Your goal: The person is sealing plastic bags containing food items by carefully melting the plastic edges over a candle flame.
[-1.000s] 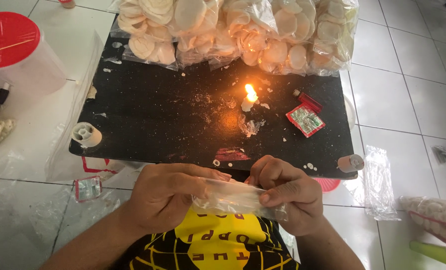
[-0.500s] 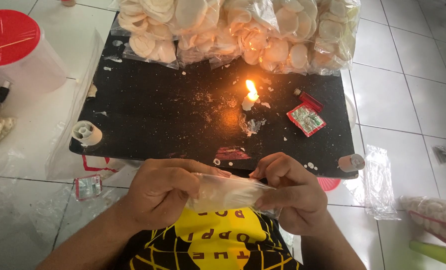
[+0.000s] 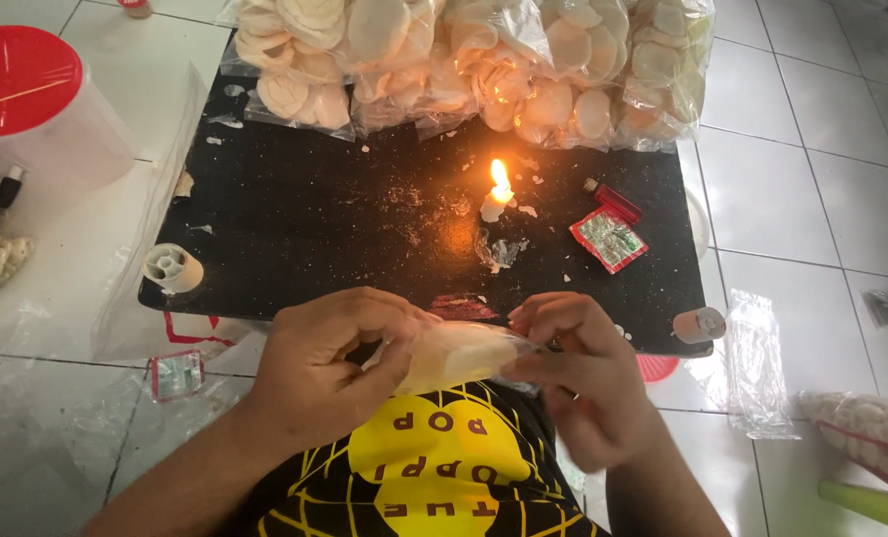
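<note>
- The left hand (image 3: 330, 373) and the right hand (image 3: 573, 373) are close to the body, just over the near edge of the black surface (image 3: 345, 214).
- Both hands pinch one small clear bag (image 3: 459, 353) with a pale round cracker inside. The left grip is closed on the left end and the right grip is closed on the right end.
- The bag sits between the two hands and lies long-ways from left to right. Neither hand is nearer; each one has an end.
- The candle (image 3: 496, 199) burns straight ahead of the bag, farther away, in the middle of the surface.
- A second ago the bag lay lower and flatter between the hands. Now it is up a bit and puffed, and the hands have moved nearer to the surface edge.
- On the surface, a small white roll (image 3: 173, 267) sits at the left and another small roll (image 3: 700, 324) at the right edge.
- A red packet (image 3: 608, 239) and a red lighter (image 3: 613, 201) lie right of the candle.
- At the far edge, full bags of crackers (image 3: 464, 60) are piled up.
- Far left on the floor stands a jar with a red lid (image 3: 36, 99).
</note>
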